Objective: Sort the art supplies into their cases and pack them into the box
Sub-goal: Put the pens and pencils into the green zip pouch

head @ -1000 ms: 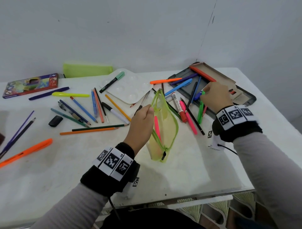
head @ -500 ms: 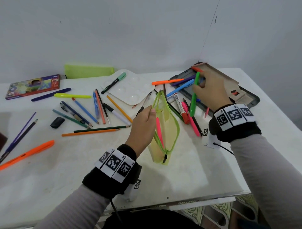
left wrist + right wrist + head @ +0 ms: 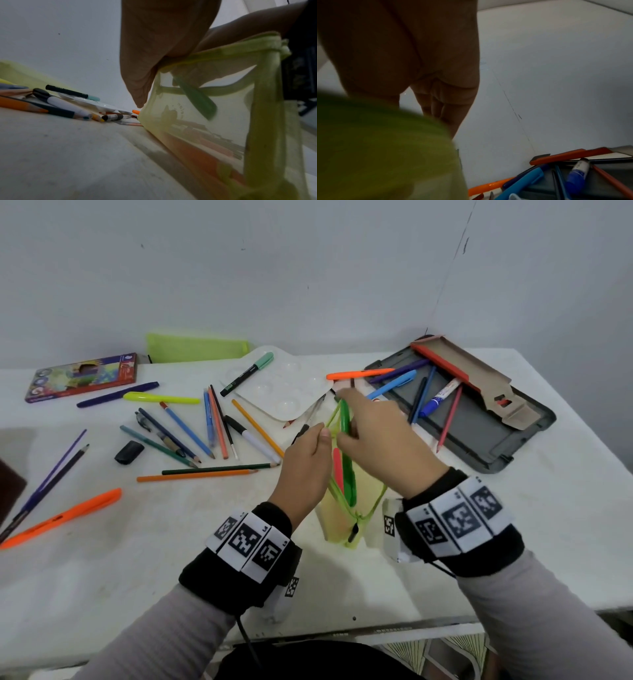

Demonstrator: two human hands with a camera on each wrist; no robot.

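A yellow-green mesh pouch (image 3: 342, 525) stands with its mouth unzipped near the table's front middle. My left hand (image 3: 323, 433) pinches the left rim of its mouth and holds it apart. From the right, my right hand (image 3: 349, 422) reaches over the mouth and grips the upper end of a green marker (image 3: 348, 474), which is mostly down inside the pouch beside a pink marker (image 3: 338, 470). In the left wrist view the green marker (image 3: 197, 102) shows through the pouch (image 3: 223, 128) mesh. The right wrist view shows my palm above the blurred pouch (image 3: 385, 148).
A grey tray (image 3: 479, 440) at the right holds several pens and a cardboard insert (image 3: 472, 371). A white palette (image 3: 284, 392) lies behind the pouch. Pencils and pens are scattered to the left, with an orange marker (image 3: 68, 515), a pencil box (image 3: 82, 374) and a second green pouch (image 3: 195, 347).
My right hand lifted the green marker from beside the tray, carried it left and lowered it into the pouch. My left hand kept hold of the pouch's rim.
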